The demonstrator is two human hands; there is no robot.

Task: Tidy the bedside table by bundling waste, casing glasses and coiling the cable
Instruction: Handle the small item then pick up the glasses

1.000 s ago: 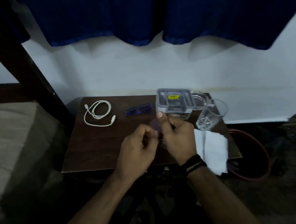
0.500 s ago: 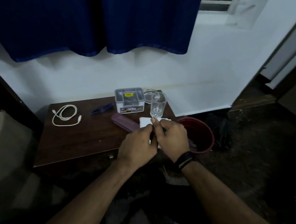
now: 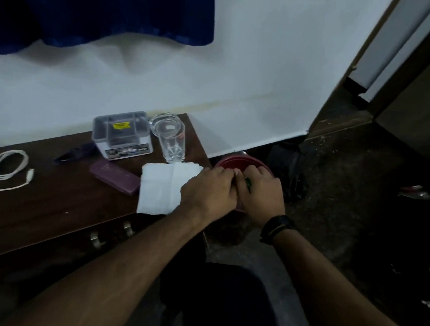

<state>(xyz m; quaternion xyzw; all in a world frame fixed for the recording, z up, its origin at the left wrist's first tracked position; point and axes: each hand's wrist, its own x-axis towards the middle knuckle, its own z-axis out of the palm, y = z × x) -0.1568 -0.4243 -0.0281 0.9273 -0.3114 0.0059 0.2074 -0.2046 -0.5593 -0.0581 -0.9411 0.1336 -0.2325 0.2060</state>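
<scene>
Both hands meet over the red bin (image 3: 228, 161) just right of the table (image 3: 53, 210), the left hand (image 3: 210, 191) and right hand (image 3: 261, 194) pinching a small green-tipped scrap (image 3: 248, 183), likely to drop it in.

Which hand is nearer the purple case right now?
Left. The left hand is just right of the case, across the tissue; the right hand is farther right, over the red bin.

Dark wood table (image 3: 52, 217) is holding a white cable (image 3: 3, 171) at its left edge, glasses (image 3: 76, 150), a purple case (image 3: 115, 178), a white tissue (image 3: 161, 187), a grey box (image 3: 122, 133) and a glass (image 3: 172, 144) toward the right back corner.
</scene>
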